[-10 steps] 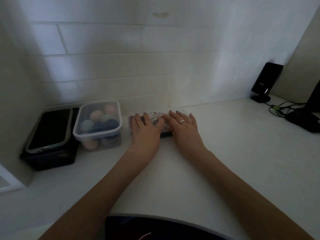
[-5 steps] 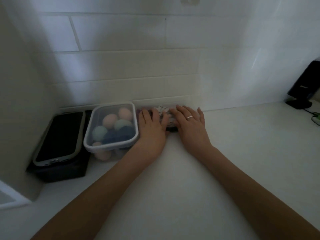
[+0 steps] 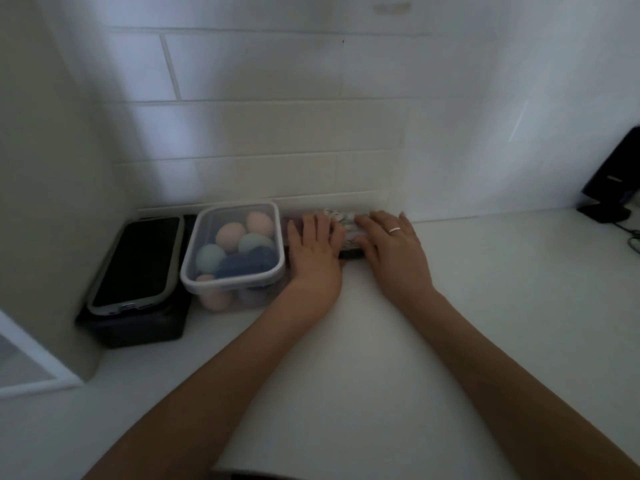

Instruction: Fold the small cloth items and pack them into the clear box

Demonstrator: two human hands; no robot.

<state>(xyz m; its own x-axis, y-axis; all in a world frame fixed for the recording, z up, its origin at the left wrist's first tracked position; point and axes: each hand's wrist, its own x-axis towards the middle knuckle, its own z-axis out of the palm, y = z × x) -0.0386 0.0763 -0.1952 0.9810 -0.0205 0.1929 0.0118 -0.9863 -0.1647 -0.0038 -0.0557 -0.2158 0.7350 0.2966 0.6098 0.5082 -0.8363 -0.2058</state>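
A small clear box (image 3: 350,253) stands against the tiled wall, mostly covered by my hands. A patterned white cloth (image 3: 341,220) shows through its top between my fingers. My left hand (image 3: 313,252) lies over the box's left half, its fingers reaching to the far edge. On the right half sits my right hand (image 3: 393,252), which wears a ring. Both hands press down on the box. Its left side sits close against a second clear lidded box (image 3: 188,270), filled with rolled cloth items in peach, pale green and blue.
A black case with a grey-rimmed dark lid (image 3: 138,265) stands in the left corner beside a beige side wall. At the far right are a black device on a stand (image 3: 620,181) and cables (image 3: 633,237). White counter stretches toward me.
Both hands have slid the small clear box back and to the left, closing the gap to the lidded box. The view has shifted left and closer.
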